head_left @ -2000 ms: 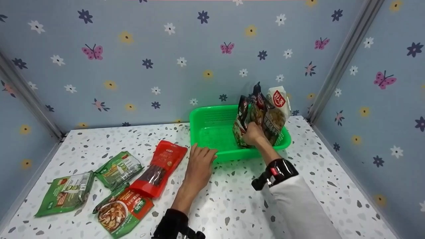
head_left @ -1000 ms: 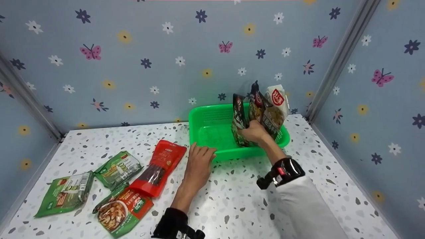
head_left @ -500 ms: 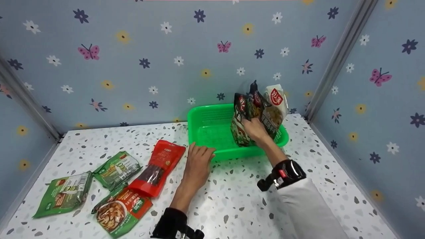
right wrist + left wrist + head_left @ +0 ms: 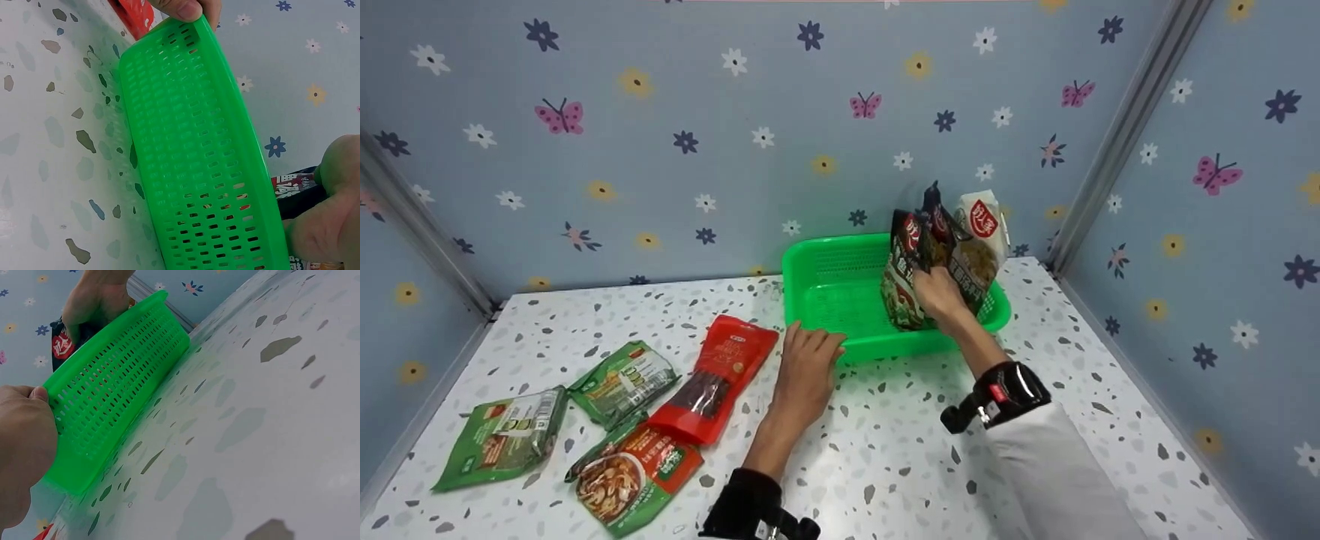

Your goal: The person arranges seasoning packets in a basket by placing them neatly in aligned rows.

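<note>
My left hand (image 4: 806, 375) grips the front-left rim of a green plastic basket (image 4: 896, 347), its thumb outside the rim in both wrist views. Inside the basket's right half, my right hand (image 4: 941, 296) pinches the right edge of a black food pouch (image 4: 900, 292), which stands upright. Behind that hand stand a second dark pouch (image 4: 936, 217) and a white-topped pouch (image 4: 984, 217), leaning together. The right fingertips are partly hidden among the pouches. In the right wrist view, the black pouch (image 4: 295, 205) shows between thumb and fingers.
Left of the basket on the speckled table (image 4: 885, 450) lie a red pouch (image 4: 727, 352), an orange-green pouch (image 4: 634, 476) and two green pouches, one nearer (image 4: 626, 382) and one farther left (image 4: 506, 435). Patterned wall panels (image 4: 780, 97) enclose the back and sides.
The black pouch was first moved left, apart from the middle one; its front has since turned and its top has swung back right with my right hand. My left hand stays on the rim.
</note>
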Action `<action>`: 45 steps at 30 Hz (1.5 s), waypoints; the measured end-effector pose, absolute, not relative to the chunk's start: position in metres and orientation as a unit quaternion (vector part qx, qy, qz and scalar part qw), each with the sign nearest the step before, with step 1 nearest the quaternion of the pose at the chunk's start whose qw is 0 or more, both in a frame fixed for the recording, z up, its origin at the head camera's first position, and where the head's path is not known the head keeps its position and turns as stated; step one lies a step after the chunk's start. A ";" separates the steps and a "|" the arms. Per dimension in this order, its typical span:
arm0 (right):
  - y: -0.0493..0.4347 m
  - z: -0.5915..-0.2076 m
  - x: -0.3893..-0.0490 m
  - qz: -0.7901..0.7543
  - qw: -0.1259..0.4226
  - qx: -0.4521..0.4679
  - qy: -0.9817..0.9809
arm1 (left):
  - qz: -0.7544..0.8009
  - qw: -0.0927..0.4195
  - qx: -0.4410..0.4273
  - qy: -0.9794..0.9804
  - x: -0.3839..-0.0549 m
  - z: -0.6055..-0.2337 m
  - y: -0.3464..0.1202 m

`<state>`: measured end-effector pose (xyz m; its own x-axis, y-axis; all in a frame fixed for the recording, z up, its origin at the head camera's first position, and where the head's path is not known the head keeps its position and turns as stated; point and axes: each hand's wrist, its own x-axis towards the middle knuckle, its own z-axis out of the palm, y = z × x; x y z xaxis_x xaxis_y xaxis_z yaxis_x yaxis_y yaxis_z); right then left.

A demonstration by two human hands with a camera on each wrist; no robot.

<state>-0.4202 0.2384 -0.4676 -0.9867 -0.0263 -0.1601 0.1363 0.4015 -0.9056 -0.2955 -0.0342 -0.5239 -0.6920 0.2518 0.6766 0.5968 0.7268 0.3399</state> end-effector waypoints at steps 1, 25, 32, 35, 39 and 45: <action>0.240 -0.471 -0.423 -0.546 0.073 0.039 0.834 | -0.279 0.308 -0.242 -0.877 -0.295 -0.523 -0.034; 0.207 -0.433 -0.370 -0.454 0.068 0.014 0.888 | -0.282 0.309 -0.237 -0.877 -0.292 -0.530 -0.036; 0.205 -0.433 -0.368 -0.426 0.052 -0.010 0.903 | -0.282 0.307 -0.235 -0.878 -0.291 -0.531 -0.038; 0.204 -0.432 -0.369 -0.419 0.050 -0.016 0.907 | -0.279 0.307 -0.234 -0.879 -0.291 -0.530 -0.038; 0.200 -0.430 -0.372 -0.410 0.056 -0.024 0.910 | -0.278 0.306 -0.233 -0.880 -0.292 -0.530 -0.038; 0.198 -0.429 -0.379 -0.407 0.077 -0.047 0.909 | -0.278 0.314 -0.237 -0.877 -0.293 -0.529 -0.036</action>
